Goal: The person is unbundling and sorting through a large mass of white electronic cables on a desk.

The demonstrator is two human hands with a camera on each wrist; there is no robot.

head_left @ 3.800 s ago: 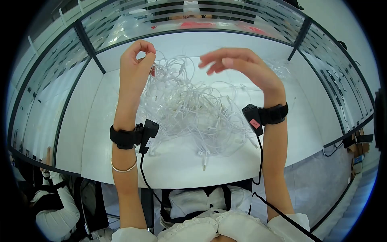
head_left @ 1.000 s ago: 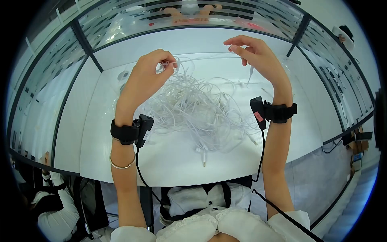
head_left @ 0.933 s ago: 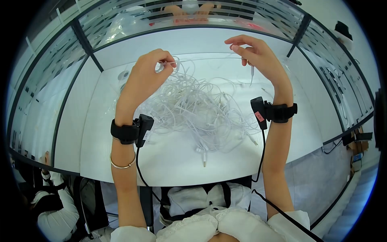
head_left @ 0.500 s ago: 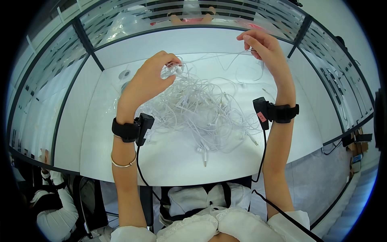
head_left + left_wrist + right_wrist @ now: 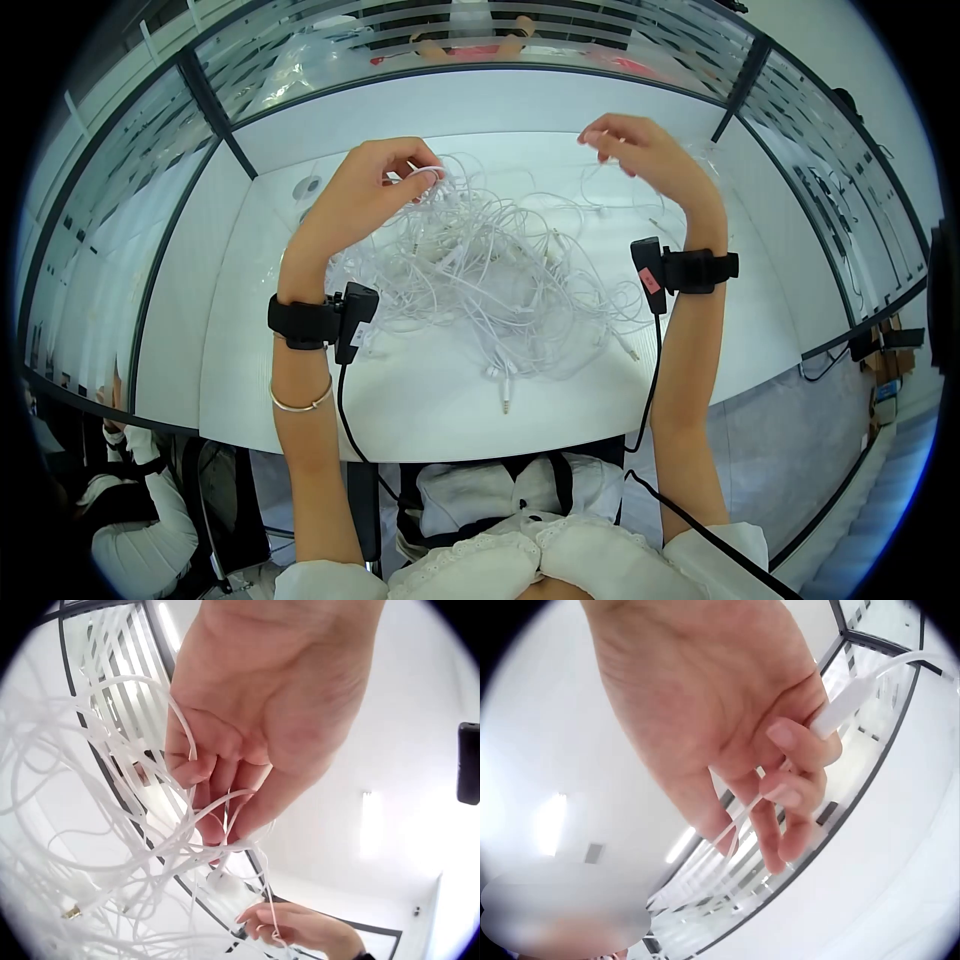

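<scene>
Head view: white cable tangle (image 5: 490,270) on the white tabletop (image 5: 420,410), long axis about 10 to 4 o'clock, one loose plug (image 5: 505,392) pointing to 6; small red label (image 5: 649,281) on the right wrist camera (image 5: 649,262), writing illegible. Left hand (image 5: 362,198), at the tangle's 10 o'clock, partly open, thumb and fingertips pinching strands of it. Right hand (image 5: 658,168), at 2 o'clock, grasps a white cable sleeve (image 5: 845,705) in its curled outer fingers, sleeve's axis between 1 and 2 o'clock in the right wrist view, thumb and forefinger looser beside thin strands.
</scene>
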